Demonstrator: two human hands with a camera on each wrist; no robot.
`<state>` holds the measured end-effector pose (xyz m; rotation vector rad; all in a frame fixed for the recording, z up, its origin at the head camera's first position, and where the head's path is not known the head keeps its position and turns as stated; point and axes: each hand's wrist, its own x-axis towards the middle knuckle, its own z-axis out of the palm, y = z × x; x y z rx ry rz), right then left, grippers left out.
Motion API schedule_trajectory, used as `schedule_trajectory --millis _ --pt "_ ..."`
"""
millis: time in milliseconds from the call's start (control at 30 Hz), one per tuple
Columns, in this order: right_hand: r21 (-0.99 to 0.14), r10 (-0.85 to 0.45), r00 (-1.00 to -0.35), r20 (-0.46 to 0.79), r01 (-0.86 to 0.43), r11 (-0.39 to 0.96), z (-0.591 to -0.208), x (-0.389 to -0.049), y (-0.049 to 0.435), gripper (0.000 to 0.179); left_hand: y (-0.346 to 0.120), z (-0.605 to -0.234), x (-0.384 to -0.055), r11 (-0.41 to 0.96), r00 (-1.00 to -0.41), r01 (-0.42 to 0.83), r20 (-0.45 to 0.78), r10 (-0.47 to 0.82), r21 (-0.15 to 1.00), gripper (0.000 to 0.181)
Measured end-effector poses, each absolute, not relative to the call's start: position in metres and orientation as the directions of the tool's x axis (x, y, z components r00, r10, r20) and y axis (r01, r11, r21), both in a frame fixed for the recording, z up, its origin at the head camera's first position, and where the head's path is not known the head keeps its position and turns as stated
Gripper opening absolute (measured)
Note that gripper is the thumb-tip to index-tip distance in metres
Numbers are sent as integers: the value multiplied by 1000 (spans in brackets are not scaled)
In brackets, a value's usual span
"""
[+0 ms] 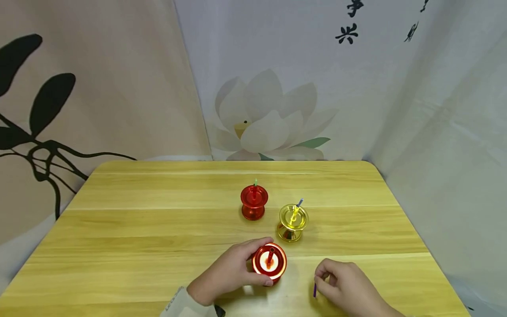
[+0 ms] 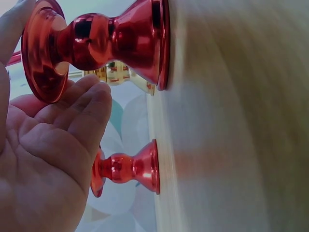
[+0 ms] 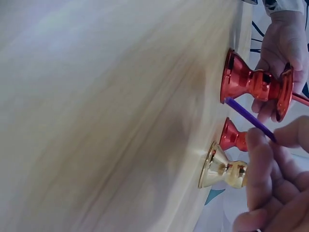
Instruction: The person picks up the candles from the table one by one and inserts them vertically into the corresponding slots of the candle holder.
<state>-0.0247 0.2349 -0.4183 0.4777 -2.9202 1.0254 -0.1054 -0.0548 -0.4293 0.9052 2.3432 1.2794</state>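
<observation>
Near the front edge of the wooden table (image 1: pixel 138 229), a shiny red candle holder (image 1: pixel 270 263) (image 2: pixel 96 43) (image 3: pixel 256 84) stands with a red stick upright in its cup. My left hand (image 1: pixel 233 269) (image 2: pixel 53 140) (image 3: pixel 285 43) grips it from the left, thumb over the far rim and fingers under the near rim. To its right, my right hand (image 1: pixel 336 281) (image 3: pixel 263 174) pinches a thin purple stick (image 1: pixel 314 289) (image 3: pixel 248 116) just above the tabletop. The stick points toward the held holder.
Behind stand a second red holder (image 1: pixel 253 202) (image 2: pixel 128 166) (image 3: pixel 231 135) and a gold holder (image 1: pixel 293 222) (image 2: pixel 120 72) (image 3: pixel 224 169), each with a thin stick in it. Printed cloth backdrops hang close behind and to the right of the table.
</observation>
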Motion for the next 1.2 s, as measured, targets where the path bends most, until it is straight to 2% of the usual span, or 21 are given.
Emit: schedule_trajectory --millis 200,500,1200 --pt "-572 -265 -918 296 -392 721 -417 -28 226 32 -56 -426 -106 405 -747 384 21 665 830 87" --pt "-550 -230 -879 418 -446 707 -404 -37 214 40 -56 -428 -106 415 -738 421 39 673 807 87" --pt "-519 -270 -793 547 -574 634 -377 -57 193 38 -55 -427 -105 404 -729 450 65 682 796 85"
